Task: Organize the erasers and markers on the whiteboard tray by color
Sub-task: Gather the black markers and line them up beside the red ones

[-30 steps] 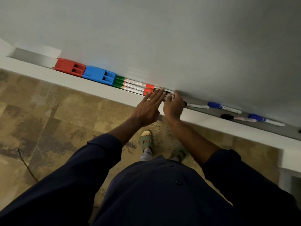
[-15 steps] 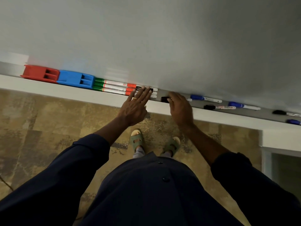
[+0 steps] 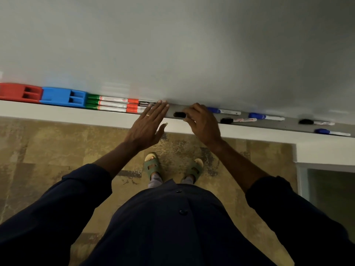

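On the grey whiteboard tray (image 3: 288,124) a red eraser (image 3: 20,92) and a blue eraser (image 3: 63,97) sit side by side at the far left. Right of them lie three green-capped markers (image 3: 107,104) in a tight stack, then red-capped ones (image 3: 132,106). My left hand (image 3: 148,122) is flat and open, fingertips against the right end of that stack. My right hand (image 3: 201,121) grips a black-capped marker (image 3: 179,114) lying on the tray; its body is hidden under my fingers.
Further right on the tray lie three blue-capped markers (image 3: 223,111), (image 3: 266,117), (image 3: 332,132) and two black-capped markers (image 3: 238,120), (image 3: 316,122). The whiteboard surface (image 3: 172,45) rises behind. A white ledge (image 3: 57,114) runs under the tray. My sandalled feet (image 3: 153,166) stand on patterned floor.
My right hand has drawn apart from my left, moving right along the tray with the black-capped marker. My left hand stays against the stacked markers.
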